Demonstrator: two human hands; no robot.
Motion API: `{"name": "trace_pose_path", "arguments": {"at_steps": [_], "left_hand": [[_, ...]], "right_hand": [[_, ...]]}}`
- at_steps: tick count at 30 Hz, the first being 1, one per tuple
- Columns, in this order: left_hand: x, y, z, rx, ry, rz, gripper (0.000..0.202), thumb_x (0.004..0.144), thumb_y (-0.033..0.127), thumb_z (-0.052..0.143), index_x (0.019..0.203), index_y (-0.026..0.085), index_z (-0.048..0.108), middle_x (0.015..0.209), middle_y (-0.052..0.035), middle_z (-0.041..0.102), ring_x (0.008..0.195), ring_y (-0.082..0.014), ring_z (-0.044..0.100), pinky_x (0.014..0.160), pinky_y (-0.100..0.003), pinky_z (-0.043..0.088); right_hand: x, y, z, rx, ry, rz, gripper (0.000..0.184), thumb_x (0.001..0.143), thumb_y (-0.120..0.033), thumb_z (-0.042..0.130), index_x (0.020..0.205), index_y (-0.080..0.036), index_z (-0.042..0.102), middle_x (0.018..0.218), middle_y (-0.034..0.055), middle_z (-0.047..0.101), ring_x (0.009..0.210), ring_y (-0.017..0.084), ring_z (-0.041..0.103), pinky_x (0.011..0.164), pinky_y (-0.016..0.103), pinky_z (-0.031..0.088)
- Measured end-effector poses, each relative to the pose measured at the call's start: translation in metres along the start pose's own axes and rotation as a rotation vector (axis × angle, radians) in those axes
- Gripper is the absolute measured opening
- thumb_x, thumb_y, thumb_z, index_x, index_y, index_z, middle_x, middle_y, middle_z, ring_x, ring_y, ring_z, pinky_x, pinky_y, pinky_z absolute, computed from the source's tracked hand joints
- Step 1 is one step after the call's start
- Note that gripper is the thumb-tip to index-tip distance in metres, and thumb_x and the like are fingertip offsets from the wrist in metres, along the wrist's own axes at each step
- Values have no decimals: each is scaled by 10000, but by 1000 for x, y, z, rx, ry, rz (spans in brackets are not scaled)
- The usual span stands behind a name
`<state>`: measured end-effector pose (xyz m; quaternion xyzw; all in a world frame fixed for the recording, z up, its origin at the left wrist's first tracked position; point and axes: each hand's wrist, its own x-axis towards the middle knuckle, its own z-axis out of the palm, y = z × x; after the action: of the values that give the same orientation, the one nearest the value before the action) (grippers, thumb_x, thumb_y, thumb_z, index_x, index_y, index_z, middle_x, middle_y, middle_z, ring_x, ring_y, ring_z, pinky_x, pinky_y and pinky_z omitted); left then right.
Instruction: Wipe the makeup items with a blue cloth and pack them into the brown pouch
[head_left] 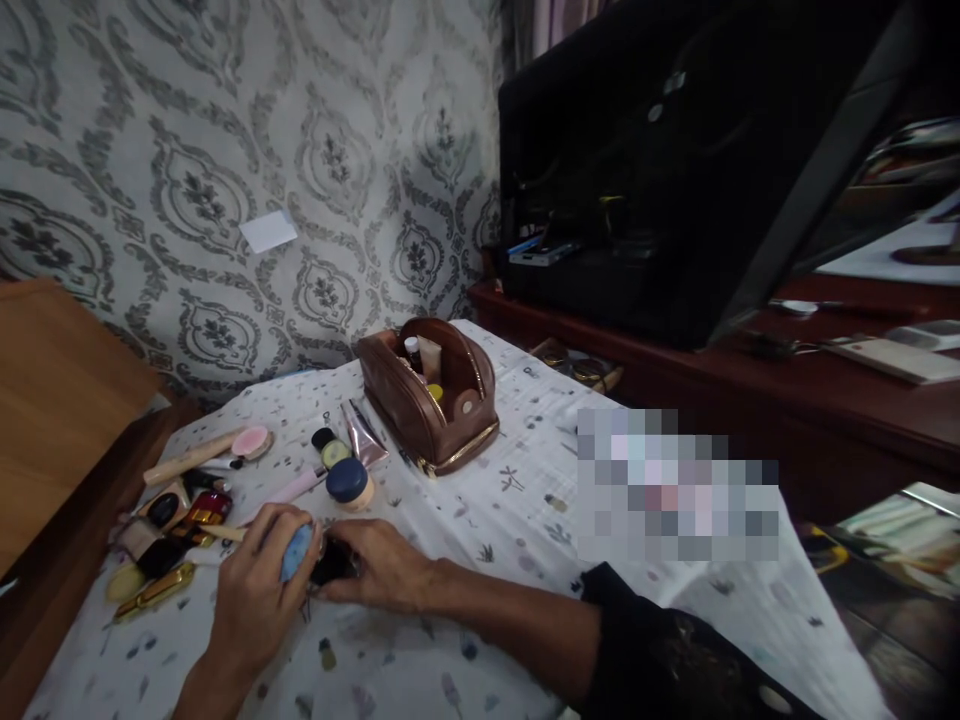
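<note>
Patterned tablecloth (525, 520); open brown pouch (431, 400) well beyond the grip. Left hand (251, 590) wraps a blue object (296, 550). Right hand (382, 568) pinches a small black item (334, 562) that touches the blue object. Blue-lidded jar (350, 484) sits just beyond.

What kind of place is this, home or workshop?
Probably a living room at home: patterned wallpaper, a television on a dark wooden cabinet, and a cloth-covered table strewn with cosmetics beside a brown pouch. The left hand grips a blue item.
</note>
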<state>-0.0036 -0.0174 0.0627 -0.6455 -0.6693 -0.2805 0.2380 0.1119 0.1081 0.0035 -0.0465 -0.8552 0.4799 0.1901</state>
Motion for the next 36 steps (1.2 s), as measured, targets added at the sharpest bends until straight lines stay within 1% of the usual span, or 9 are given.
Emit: {"name": "trace_pose_path", "arguments": {"at_steps": [3, 6, 10, 15, 19, 24, 27, 32, 36], "left_hand": [[6, -1, 5, 43, 22, 15, 64, 952, 258, 520, 915, 226, 560, 812, 0, 598, 720, -155, 614, 687, -249, 459], [7, -3, 9, 62, 66, -6, 92, 942, 261, 516, 1005, 213, 563, 859, -16, 646, 779, -173, 649, 717, -255, 471], [5, -5, 11, 42, 56, -67, 152, 922, 236, 514, 1056, 201, 576, 928, -34, 682, 856, -188, 672, 762, -262, 485], [1, -9, 11, -33, 68, -160, 181, 917, 224, 510, 1076, 188, 590, 963, -34, 688, 898, -181, 669, 811, -265, 492], [-7, -11, 14, -108, 134, -317, 171, 912, 260, 527, 1044, 187, 608, 944, -26, 681, 850, -170, 653, 798, -271, 494], [-10, -6, 21, -280, 216, -574, 220, 897, 371, 553, 1001, 183, 601, 794, 6, 631, 684, -141, 601, 675, -255, 484], [-8, -2, 23, -363, 267, -647, 270, 884, 404, 580, 1030, 177, 584, 830, -8, 639, 743, -147, 615, 736, -266, 489], [-7, 1, 27, -585, 298, -799, 462, 839, 427, 666, 1223, 210, 527, 982, -30, 669, 845, -156, 652, 831, -283, 506], [-8, 5, 29, -809, 263, -941, 553, 801, 422, 721, 1294, 276, 516, 1106, -35, 682, 1018, -189, 671, 916, -307, 525]], "right_hand": [[2, 3, -2, 7, -18, -25, 386, 734, -413, 803, 979, -171, 629, 831, 0, 617, 730, 160, 562, 639, 242, 409], [3, 5, -2, 43, -30, -31, 396, 734, -406, 804, 1000, -185, 610, 832, -6, 609, 734, 161, 558, 652, 251, 424], [3, 7, 1, 97, 3, 23, 466, 717, -386, 820, 1058, -206, 558, 823, -23, 584, 739, 158, 548, 667, 260, 423], [4, 6, 4, 162, 13, 51, 423, 713, -379, 820, 973, -188, 546, 812, -26, 566, 727, 150, 530, 665, 260, 405], [6, 4, 3, 155, -17, 4, 332, 729, -333, 806, 913, -174, 579, 776, -29, 541, 708, 140, 503, 650, 251, 377], [5, 3, 3, 86, 1, -15, 330, 720, -369, 813, 809, -173, 564, 740, -33, 506, 682, 128, 475, 614, 235, 353], [3, 2, 2, 108, -21, 4, 320, 764, -394, 775, 849, -176, 557, 712, -46, 490, 653, 120, 475, 586, 227, 339], [2, 4, 1, 74, 4, 3, 283, 839, -418, 700, 897, -170, 576, 769, -19, 539, 712, 138, 527, 627, 230, 393], [3, 4, -1, 73, 44, 11, 290, 877, -450, 645, 928, -172, 580, 829, 1, 570, 772, 154, 554, 689, 240, 442]]}}
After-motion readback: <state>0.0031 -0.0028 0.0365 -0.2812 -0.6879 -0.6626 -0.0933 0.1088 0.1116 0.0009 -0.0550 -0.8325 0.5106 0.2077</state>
